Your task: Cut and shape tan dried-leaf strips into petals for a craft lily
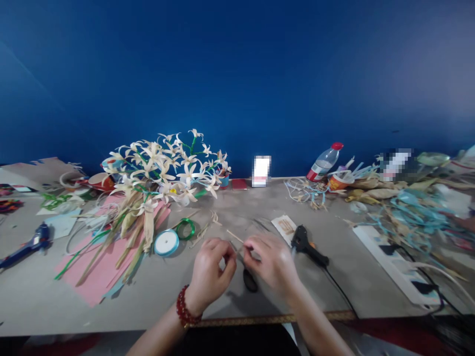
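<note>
My left hand (212, 264), with red beads on the wrist, is closed in a pinch just above the table. Its fingertips hide whatever they hold. Close beside it, my right hand (270, 259) is also pinched, thumb against forefinger. A thin pale tan strip (234, 236) sticks out from the right fingertips toward the upper left. Under the hands lies a black oval loop (250, 281), perhaps a scissor handle. A black glue gun (308, 246) rests right of my right hand, by a white card (285, 228) with tan marks.
White flowers (187, 173) stand at the back left, behind pink paper (91, 277) under dried husks (148, 230). A ribbon spool (166, 243) and green tape roll (185, 228) lie left. A power strip (393, 267) with cables, a plastic bottle (323, 162) and a blue glue gun (27, 244) stand farther out.
</note>
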`<act>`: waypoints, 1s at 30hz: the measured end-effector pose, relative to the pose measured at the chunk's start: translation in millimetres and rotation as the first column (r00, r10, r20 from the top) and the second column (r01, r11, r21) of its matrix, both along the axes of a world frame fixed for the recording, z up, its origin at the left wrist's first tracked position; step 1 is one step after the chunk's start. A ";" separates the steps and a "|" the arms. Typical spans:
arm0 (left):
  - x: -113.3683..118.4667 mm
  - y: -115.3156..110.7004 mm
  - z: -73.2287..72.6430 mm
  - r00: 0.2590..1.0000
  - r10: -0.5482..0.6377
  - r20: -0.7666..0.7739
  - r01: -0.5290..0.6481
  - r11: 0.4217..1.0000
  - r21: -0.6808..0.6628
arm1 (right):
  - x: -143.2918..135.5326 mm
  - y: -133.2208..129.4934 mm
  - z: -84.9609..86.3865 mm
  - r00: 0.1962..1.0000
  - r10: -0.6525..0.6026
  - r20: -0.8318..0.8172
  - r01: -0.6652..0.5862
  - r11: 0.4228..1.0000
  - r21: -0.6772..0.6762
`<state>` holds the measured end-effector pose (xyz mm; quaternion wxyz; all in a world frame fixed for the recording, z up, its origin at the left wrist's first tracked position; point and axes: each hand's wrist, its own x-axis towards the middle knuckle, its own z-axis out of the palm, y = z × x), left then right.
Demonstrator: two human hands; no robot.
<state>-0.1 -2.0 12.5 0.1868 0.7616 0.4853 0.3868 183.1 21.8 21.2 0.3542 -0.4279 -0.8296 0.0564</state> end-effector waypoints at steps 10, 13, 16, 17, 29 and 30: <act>2.2 2.2 2.4 0.999 -0.009 0.048 0.010 1.000 -0.025 | -3.3 -8.5 1.1 0.996 0.067 -0.066 -0.079 0.978 -0.192; 3.2 1.9 3.0 0.999 -0.015 0.034 0.016 1.000 -0.027 | -7.4 -6.7 -0.9 0.999 0.051 -0.015 -0.052 0.987 -0.154; 2.0 1.3 0.1 0.999 -0.008 0.031 0.010 0.999 -0.044 | 1.1 -1.6 -1.9 1.000 -0.017 0.008 0.018 0.998 -0.057; 1.3 1.2 -1.2 0.999 -0.002 0.038 0.004 0.999 -0.053 | 5.3 -0.3 -2.1 0.999 -0.054 -0.003 0.054 0.998 -0.031; 2.8 1.0 -0.2 0.997 0.009 0.078 -0.003 0.997 -0.075 | -10.6 -10.1 -11.3 0.992 0.026 -0.125 -0.053 0.976 -0.213; 2.9 1.1 -0.8 0.997 0.009 0.077 -0.003 0.997 -0.074 | -9.5 -9.2 -11.7 0.993 0.027 -0.115 -0.049 0.981 -0.186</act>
